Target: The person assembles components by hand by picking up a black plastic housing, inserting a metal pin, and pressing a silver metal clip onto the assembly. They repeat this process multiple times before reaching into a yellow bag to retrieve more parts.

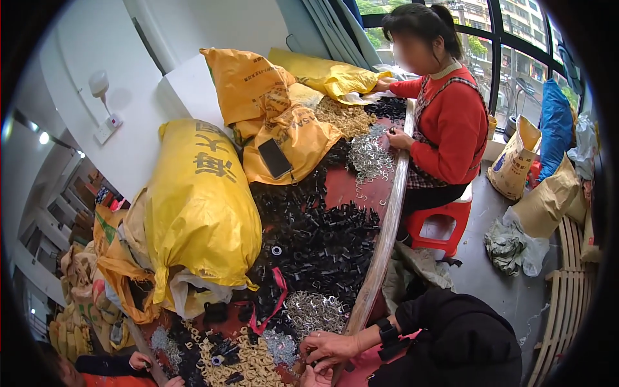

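Observation:
At the lower edge, my right hand, with a dark band on its wrist, comes in from the right with bent fingers. Just below it, my left hand is partly cut off by the frame. The fingers of both close together around a small dark piece, too small to name. Beside them lie silver metal hooks, small clear pieces and tan curved pieces. A large heap of black plastic parts spreads beyond, with a pink strip at its near edge.
A wooden table edge runs along the right. A yellow sack and orange sacks, with a phone on one, stand left. A co-worker sits far right; another person's hands are lower left.

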Available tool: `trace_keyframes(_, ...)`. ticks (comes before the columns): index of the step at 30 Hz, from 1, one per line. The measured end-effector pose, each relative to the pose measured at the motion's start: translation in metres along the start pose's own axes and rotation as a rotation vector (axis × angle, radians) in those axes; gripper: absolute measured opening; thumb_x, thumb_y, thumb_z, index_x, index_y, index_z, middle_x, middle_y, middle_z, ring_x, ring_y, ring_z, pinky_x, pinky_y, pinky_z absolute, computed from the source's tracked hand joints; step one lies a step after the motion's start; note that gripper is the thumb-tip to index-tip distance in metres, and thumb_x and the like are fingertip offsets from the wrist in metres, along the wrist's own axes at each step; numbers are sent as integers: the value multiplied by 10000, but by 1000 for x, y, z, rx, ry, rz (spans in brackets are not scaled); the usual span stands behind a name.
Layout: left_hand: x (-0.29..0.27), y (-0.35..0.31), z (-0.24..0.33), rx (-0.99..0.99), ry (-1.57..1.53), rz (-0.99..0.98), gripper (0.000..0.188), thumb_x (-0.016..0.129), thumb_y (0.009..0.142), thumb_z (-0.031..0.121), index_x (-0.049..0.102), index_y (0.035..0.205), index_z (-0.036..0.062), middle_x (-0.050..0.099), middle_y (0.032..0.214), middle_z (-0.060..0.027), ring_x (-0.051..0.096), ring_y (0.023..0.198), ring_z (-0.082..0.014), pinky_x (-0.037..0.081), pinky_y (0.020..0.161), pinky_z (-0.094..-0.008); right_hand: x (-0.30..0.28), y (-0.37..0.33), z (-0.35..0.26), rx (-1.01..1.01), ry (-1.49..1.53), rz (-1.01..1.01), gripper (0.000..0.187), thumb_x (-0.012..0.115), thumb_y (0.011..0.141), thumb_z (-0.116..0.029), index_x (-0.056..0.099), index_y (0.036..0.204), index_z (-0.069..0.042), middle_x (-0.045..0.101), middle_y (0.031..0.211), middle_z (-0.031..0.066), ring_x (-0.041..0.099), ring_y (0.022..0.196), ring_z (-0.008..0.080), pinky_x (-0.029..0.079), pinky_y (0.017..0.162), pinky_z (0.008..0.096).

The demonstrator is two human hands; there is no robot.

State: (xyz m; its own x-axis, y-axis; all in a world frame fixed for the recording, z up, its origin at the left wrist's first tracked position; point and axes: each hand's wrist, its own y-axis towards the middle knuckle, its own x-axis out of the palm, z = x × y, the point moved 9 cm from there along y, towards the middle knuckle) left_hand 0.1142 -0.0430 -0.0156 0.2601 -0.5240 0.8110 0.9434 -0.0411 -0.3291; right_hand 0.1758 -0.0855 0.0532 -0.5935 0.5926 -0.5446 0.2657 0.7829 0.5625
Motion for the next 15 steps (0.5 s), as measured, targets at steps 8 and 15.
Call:
trace_keyframes(8, -17, -4, 14, 53, 123, -179, 237, 435, 872, 175, 500, 1059, 45, 579, 961, -72, 569, 821, -182, 471, 775, -328, -51, -1, 3, 37, -215, 110, 259, 583, 711, -228, 539, 925, -88, 471, 905, 95, 471, 817, 265, 374, 719, 368)
trace_keyframes(15, -57, -14, 34, 270, 126, 161, 292, 503, 834, 181, 481, 1028, -36, 557, 925, -116, 569, 771, -191, 498, 658, -258, -98, -18, 69, 252, -651, 95, 235, 596, 611, -192, 548, 833, -133, 484, 843, 56, 475, 744, 246, 372, 620, 368)
